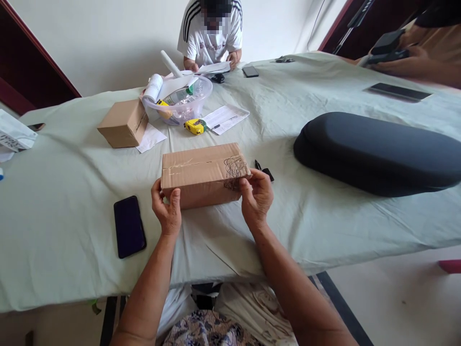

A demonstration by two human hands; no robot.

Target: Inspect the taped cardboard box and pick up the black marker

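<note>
A brown cardboard box (201, 173) is between my two hands over the cloth-covered table. Dark scribbled lines mark its right end, and a taped seam runs along its top. My left hand (167, 206) grips the left end, thumb on the near face. At the right end, my right hand (257, 194) holds the near corner with thumb and fingers; some fingertips are hidden behind the box. Just beyond that hand lies a black marker (258, 165) with a black piece beside it. A dark smartphone (130, 227) rests left of my left forearm.
A second cardboard box (122, 123) stands at the back left, beside a clear plastic basin (201, 98) of bottles and rolls. Near it are a yellow tape measure (195, 126) and a paper sheet (228, 117). A large black case (378, 151) lies right. Two other people are at the table.
</note>
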